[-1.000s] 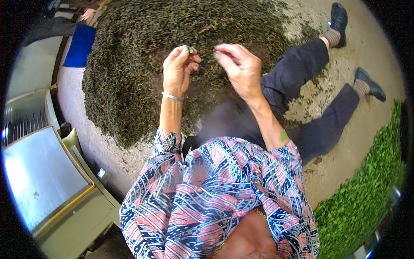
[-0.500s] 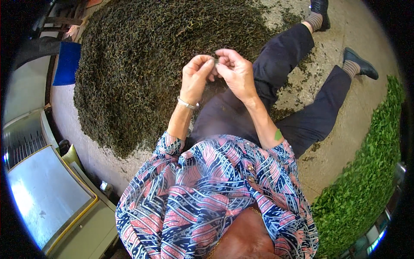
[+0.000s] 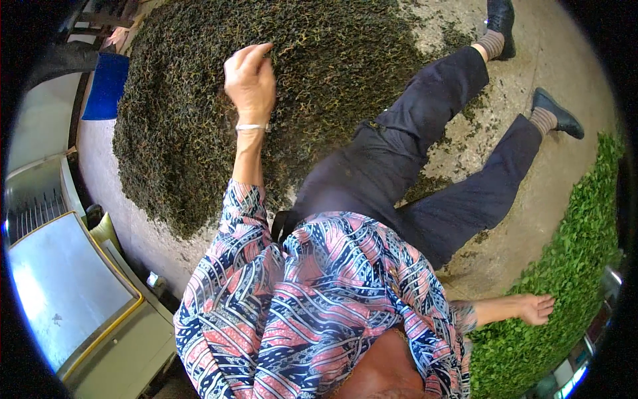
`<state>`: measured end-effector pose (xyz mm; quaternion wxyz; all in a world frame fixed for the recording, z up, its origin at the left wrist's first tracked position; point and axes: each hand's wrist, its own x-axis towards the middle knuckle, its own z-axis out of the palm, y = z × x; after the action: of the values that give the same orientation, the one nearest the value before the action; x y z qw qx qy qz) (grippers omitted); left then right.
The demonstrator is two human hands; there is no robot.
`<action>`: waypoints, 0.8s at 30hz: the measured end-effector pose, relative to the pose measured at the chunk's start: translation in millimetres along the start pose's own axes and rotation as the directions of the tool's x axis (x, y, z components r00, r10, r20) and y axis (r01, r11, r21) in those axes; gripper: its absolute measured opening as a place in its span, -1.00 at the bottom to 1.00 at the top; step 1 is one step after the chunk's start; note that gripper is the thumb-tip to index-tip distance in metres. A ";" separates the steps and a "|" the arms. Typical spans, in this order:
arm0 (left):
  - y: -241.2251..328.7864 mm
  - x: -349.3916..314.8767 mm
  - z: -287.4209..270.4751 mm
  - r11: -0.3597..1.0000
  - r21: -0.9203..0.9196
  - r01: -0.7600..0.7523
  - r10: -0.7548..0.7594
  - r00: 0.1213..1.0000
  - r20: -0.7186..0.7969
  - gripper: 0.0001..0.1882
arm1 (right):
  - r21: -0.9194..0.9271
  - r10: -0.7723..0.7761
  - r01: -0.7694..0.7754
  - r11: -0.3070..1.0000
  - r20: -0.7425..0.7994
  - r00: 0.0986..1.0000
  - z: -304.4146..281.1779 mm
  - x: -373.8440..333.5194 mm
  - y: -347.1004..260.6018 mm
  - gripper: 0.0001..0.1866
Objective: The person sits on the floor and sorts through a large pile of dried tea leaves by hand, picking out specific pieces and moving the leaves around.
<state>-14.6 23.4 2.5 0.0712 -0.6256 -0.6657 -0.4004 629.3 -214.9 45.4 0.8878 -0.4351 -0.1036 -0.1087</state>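
Observation:
My left hand point(image 3: 250, 80) is raised over a large heap of dark, shrivelled leaves point(image 3: 193, 133), its fingers bent and drawn together toward the thumb. Whatever may be between those fingertips is too small or hidden to make out. Out to the right, my right hand point(image 3: 533, 310) is at the edge of a long bed of fresh green leaves point(image 3: 571, 266). Its fingers are loosely curled and a little apart, and I see nothing in them.
My legs in dark trousers point(image 3: 438, 100) stretch across the concrete floor point(image 3: 512, 253), between the two leaf heaps. A blue panel point(image 3: 106, 86) stands at the far left. Nearer on the left is a metal-topped machine point(image 3: 73, 286) with a yellow edge.
My hands were together at the fingertips over the dark heap. They have parted: the left moved up and left, the right swung far right and down to the green leaves.

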 end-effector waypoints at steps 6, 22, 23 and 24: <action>49.4 -8.1 53.6 0.867 0.097 -0.488 0.312 0.686 0.657 -0.69 | -0.498 0.496 -0.292 0.816 0.344 0.797 41.0 -199.3 27.0 -0.69; -77.5 -15.6 -50.9 0.881 0.472 0.025 -0.062 0.996 0.062 -0.70 | -0.712 0.665 0.148 0.686 0.696 0.269 61.9 -306.1 67.9 -0.70; -77.0 -14.2 -49.8 0.864 0.497 -0.078 0.042 0.996 0.084 -0.65 | -0.710 0.656 0.303 0.636 0.704 0.273 54.7 -289.6 68.2 -0.68; -79.6 -11.9 -51.0 0.851 0.513 -0.111 0.054 0.991 0.124 -0.59 | -0.789 0.840 0.410 0.458 0.534 0.090 60.2 -276.2 66.2 -0.45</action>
<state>-103.7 -9.4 -5.8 0.2190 -0.6314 -0.7243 -0.1695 378.9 -99.0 -45.2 0.2387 -0.7623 -0.4951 0.3417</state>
